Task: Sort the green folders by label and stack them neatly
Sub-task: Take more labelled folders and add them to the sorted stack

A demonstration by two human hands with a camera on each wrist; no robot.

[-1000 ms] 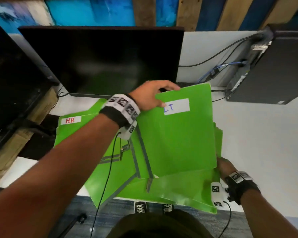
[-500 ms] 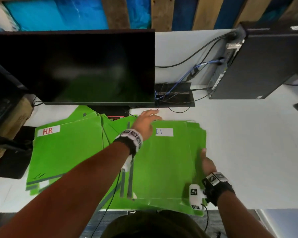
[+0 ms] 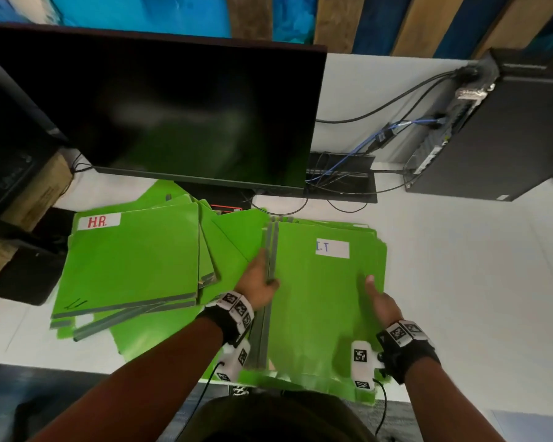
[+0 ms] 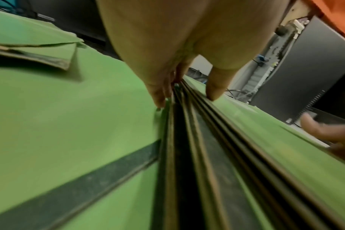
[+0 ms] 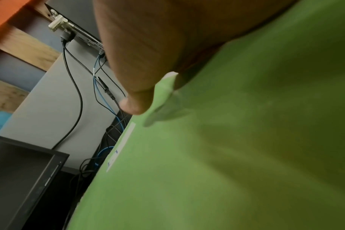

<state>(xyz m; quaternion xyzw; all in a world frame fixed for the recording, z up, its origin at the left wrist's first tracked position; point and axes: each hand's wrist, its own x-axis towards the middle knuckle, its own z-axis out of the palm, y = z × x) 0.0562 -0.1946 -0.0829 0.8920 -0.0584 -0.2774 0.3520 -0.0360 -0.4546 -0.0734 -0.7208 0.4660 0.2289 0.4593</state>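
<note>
Two piles sorted already, by the look of it: I.T stack point(image 3: 326, 301) on the right of the tabletop point(image 3: 466, 282), near the front edge, its bottom corners overhanging slightly; H.R. stack point(image 3: 131, 260) on the left. Between and beneath them, several loose folders point(image 3: 233, 240) fanned at angles, labels hidden, so probably still to be sorted. Judged past halfway, with squaring-up in hand and the H.R. pile still to be neatened.

Bright green card covers, thin and flat, dark grey spine strips, a white label near the top of each top sheet: blue lettering on the right pile, red on the left. Spines of the I.T stack lined up along its left side, layered edges close together in the left wrist view. H.R. stack skewed, lower edges stepped apart.

Left hand point(image 3: 258, 283) against the spine edge of the I.T stack, fingers straight alongside the spines, thumb on top. Right hand point(image 3: 380, 303) at the stack's right edge, thumb flat on the top cover, other fingers hidden past the edge; grip not to be told.

Behind: dark monitor point(image 3: 173, 116), cables point(image 3: 348, 177), black computer case point(image 3: 505, 135).
</note>
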